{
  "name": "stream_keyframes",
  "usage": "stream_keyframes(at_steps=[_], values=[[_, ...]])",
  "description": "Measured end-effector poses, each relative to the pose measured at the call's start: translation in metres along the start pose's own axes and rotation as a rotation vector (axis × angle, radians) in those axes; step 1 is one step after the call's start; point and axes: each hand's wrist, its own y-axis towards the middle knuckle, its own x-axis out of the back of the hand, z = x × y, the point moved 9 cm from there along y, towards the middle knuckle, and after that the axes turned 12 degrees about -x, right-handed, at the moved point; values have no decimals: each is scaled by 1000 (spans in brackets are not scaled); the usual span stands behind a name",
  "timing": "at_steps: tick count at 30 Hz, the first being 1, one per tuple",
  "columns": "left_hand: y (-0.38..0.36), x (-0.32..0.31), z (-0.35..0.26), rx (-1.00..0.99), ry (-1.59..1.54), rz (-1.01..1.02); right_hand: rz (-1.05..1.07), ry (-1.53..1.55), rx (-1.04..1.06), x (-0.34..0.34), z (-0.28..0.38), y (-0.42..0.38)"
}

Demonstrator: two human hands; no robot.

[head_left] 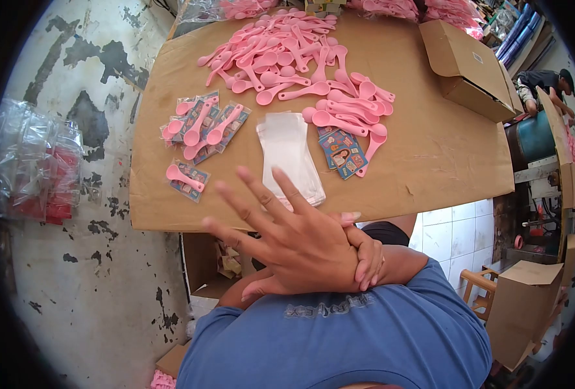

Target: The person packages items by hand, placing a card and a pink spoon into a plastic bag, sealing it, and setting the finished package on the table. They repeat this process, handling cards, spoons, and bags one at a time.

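My right hand [294, 249] is raised over the front edge of the table, its fingers spread and its back towards me, holding nothing. From behind it, my left hand [366, 256] wraps its fingers around my right wrist; most of that hand is hidden. Just beyond the fingertips lies a stack of clear plastic bags [290, 152]. Blue printed cards [344, 154] sit to its right, with several pink spoons [349, 110] partly over them. On the left are bagged spoons with cards [206, 126], and one such pack [187, 179] lies apart, nearer me.
A big heap of pink spoons [281, 52] covers the back of the brown-covered table [443, 155]. An open cardboard box [469, 71] stands at the back right. Plastic bags [37, 162] hang on the left wall. Another person [547, 87] is at the far right.
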Motion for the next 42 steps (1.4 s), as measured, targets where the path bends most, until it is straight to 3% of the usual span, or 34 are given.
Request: stream_keyframes(at_steps=[1, 4, 8, 10, 12, 13, 16, 18, 20, 22, 25, 26, 29, 32, 35, 38, 42], values=[[0, 0, 0, -11, 19, 31, 1, -33, -19, -4, -1, -1], [-3, 3, 3, -12, 77, -22, 694, -93, -147, -55, -10, -11], [-8, 8, 16, -102, -66, -89, 554, -118, -128, -42, -8, -11], [-5, 5, 8, -33, 6, -116, 520, -120, -149, -37, -10, -11], [-36, 35, 14, -190, 161, -307, 403, 158, -18, -22, -11, -9], [-39, 42, 8, -204, 328, -408, 344, 294, 48, -14, -14, -11], [-63, 31, -38, -41, 1008, -744, -276, 488, -75, 19, -63, -18], [-84, 8, -89, 156, 1522, -958, -415, 256, -292, 34, -113, -32], [-100, -4, -133, -41, 1706, -1121, -480, -16, -564, 31, -162, -51], [-125, -3, -174, -7, 1916, -1336, -411, -50, -697, 25, -188, -64], [-138, 14, -204, 211, 2133, -1418, -329, -101, -788, 10, -201, -65], [-139, 24, -205, 186, 2111, -1395, -306, -120, -803, 4, -203, -64], [-135, 38, -201, 364, 2249, -1325, -331, -102, -802, -6, -212, -63], [-137, 40, -199, 329, 2191, -1318, -288, 97, -848, -9, -226, -64], [-150, 44, -200, 136, 2072, -1360, -308, 215, -847, -4, -231, -65], [-154, 43, -200, 78, 1998, -1386, -277, 447, -929, -14, -250, -74], [-164, 38, -203, -139, 1956, -1446, -264, 390, -981, -2, -254, -81]])
